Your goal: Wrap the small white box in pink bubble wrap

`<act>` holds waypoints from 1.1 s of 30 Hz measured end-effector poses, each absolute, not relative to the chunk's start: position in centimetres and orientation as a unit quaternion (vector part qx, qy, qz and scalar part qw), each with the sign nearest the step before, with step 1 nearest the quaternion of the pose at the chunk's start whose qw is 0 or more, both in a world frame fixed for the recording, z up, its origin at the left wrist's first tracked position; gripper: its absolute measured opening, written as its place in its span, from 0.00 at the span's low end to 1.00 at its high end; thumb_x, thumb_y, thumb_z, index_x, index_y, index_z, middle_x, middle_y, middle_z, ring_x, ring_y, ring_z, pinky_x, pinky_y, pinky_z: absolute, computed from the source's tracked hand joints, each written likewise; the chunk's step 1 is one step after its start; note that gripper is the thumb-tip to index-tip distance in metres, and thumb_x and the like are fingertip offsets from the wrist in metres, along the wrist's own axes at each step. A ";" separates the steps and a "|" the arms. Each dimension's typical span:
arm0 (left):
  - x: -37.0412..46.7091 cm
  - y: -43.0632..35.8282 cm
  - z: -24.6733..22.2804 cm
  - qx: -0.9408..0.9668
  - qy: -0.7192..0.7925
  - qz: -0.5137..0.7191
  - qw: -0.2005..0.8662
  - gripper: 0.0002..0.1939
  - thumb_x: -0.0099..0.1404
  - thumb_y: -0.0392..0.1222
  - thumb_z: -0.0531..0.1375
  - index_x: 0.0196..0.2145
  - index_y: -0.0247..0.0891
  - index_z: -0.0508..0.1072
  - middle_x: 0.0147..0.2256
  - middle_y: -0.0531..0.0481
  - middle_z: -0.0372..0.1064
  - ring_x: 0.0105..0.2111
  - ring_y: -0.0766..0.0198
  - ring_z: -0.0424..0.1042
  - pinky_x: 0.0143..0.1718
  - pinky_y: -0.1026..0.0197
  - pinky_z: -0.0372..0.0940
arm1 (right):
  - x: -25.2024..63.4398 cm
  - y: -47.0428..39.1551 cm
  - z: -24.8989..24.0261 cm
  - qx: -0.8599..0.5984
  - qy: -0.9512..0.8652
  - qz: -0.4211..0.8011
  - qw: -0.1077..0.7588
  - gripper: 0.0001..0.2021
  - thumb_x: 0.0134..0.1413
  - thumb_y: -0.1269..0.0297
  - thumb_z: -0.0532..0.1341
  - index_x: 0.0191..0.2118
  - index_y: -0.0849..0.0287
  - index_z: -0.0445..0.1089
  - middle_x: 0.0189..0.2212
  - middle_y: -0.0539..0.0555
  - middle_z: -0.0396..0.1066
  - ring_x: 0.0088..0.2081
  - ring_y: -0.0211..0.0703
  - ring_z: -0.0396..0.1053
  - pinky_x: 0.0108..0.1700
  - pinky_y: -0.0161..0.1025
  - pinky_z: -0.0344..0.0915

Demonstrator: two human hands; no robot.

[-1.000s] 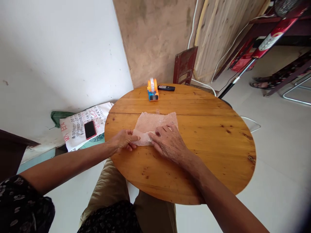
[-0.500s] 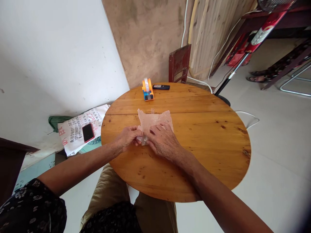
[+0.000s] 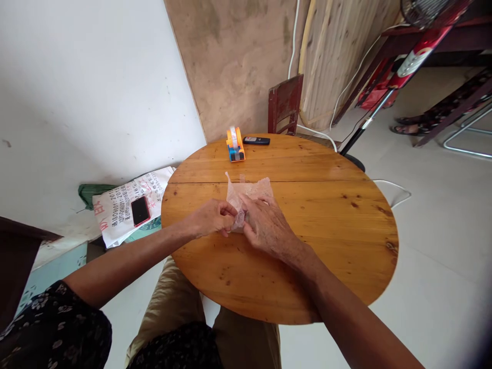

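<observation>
At the far left, a crumpled green bag (image 3: 92,197) pokes out beside a flat white sack (image 3: 109,228) printed with dark and red characters. A slim phone (image 3: 140,211), glossy black with a red edge, lies on the sack. Next comes the round table (image 3: 338,246), its smooth, varnished planks marked with dark knots. Over it the left hand (image 3: 221,216) is drawn narrow, its curled fingers pinching the creased left side of a thin, translucent plastic sheet (image 3: 257,188). The sheet lies near the table's middle, pebbly in texture, one far corner standing up in a point. Behind it sits an orange and blue tape dispenser (image 3: 235,146). The right hand (image 3: 267,221) lies across the sheet with fingers extended; whether it grips anything underneath cannot be told. Farther back rests a dark, oblong remote (image 3: 257,140), and beyond the table stands a worn, reddish-brown wooden chair (image 3: 284,105).
</observation>
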State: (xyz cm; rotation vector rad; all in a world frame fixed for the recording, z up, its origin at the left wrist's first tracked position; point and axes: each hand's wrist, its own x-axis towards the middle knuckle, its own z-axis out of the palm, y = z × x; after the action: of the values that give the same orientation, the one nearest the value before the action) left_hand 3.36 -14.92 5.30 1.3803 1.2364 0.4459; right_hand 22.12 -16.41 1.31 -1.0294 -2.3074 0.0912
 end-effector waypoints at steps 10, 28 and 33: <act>4.3 -16.1 2.3 0.841 0.464 0.247 0.131 0.03 0.60 0.36 0.62 0.33 0.38 0.75 0.40 0.45 0.71 0.44 0.57 0.71 0.49 0.55 0.66 | 24.3 -14.9 1.7 -0.503 -0.773 0.067 0.381 0.17 0.54 0.70 0.55 0.49 0.59 0.72 0.37 0.56 0.79 0.41 0.49 0.75 0.49 0.48 0.64; 3.9 -15.6 0.8 0.856 0.404 0.268 0.181 0.04 0.63 0.32 0.56 0.33 0.37 0.70 0.41 0.44 0.73 0.44 0.57 0.71 0.46 0.56 0.67 | 27.3 -17.9 1.6 -0.679 -0.619 0.290 0.267 0.33 0.52 0.46 0.62 0.58 0.65 0.66 0.26 0.52 0.73 0.29 0.47 0.72 0.33 0.42 0.66; 3.9 -15.5 0.7 0.860 0.385 0.285 0.177 0.04 0.62 0.32 0.57 0.33 0.37 0.72 0.40 0.45 0.75 0.44 0.56 0.70 0.48 0.54 0.65 | 25.3 -18.0 0.4 -0.667 -0.592 0.305 0.334 0.34 0.50 0.53 0.61 0.61 0.65 0.60 0.24 0.48 0.70 0.26 0.44 0.68 0.29 0.40 0.64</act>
State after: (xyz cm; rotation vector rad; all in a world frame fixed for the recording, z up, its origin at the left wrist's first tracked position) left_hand 3.88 -15.46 0.73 2.4346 1.0890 0.8059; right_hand 25.26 -17.98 0.42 -1.7416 -1.5446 0.7963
